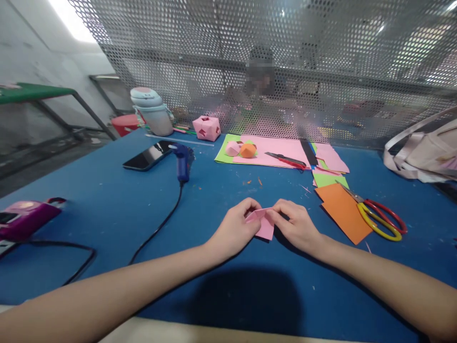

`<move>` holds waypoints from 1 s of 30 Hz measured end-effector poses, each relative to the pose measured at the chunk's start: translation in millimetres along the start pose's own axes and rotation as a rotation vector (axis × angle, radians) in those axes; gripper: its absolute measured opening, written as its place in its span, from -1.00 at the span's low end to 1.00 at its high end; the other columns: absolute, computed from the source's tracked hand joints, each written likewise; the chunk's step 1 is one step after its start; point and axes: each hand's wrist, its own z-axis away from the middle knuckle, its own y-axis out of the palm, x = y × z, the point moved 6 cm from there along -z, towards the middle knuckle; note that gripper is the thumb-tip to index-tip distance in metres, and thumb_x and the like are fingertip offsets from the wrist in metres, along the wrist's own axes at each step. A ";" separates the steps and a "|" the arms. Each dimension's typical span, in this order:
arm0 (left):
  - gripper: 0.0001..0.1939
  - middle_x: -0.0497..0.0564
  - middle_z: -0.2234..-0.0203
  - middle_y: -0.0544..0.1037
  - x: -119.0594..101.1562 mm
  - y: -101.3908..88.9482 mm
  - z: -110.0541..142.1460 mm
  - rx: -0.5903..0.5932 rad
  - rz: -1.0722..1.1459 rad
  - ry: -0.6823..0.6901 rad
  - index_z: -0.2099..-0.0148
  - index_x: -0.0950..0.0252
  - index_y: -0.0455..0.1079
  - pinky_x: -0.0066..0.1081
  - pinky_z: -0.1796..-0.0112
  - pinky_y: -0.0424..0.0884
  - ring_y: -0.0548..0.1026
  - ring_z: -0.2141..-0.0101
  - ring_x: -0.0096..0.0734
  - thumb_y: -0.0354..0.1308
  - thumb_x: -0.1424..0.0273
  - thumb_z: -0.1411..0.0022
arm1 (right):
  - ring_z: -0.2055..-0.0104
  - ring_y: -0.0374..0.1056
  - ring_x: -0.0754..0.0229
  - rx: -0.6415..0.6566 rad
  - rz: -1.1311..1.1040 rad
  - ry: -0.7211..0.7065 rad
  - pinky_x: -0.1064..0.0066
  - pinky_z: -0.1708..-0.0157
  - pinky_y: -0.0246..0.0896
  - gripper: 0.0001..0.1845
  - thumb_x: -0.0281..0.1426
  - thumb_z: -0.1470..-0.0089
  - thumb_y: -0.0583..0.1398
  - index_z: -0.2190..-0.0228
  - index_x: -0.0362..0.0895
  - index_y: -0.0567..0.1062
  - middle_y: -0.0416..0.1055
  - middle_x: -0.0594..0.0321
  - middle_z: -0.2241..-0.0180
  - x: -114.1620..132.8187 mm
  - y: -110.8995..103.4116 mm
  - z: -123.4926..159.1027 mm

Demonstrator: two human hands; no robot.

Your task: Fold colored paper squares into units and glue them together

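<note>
A small sheet of pink paper, partly folded, is held just above the blue table between my two hands. My left hand pinches its left side with thumb and fingers. On the opposite side, my right hand grips the upper right edge. Part of the paper is covered by my fingers. To the right lie orange paper pieces with scissors with red and yellow handles resting on them. A blue glue gun stands left of my hands.
Farther back are a phone, a bottle, a pink folded-paper ball, small paper shapes and a utility knife on paper sheets. A purple case and black cord lie left. A perforated metal screen borders the table.
</note>
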 end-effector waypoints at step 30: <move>-0.63 -0.04 0.40 0.45 25.6 -56.7 -35.6 -0.195 0.228 -0.041 0.01 0.32 0.32 -0.52 0.58 0.32 0.35 0.62 -0.59 0.10 0.41 -0.09 | 0.22 0.36 0.13 0.241 0.610 -0.061 0.33 0.22 0.19 -0.84 -0.34 -0.10 0.12 0.29 -0.08 0.48 0.45 0.16 0.27 -24.0 -61.8 -36.3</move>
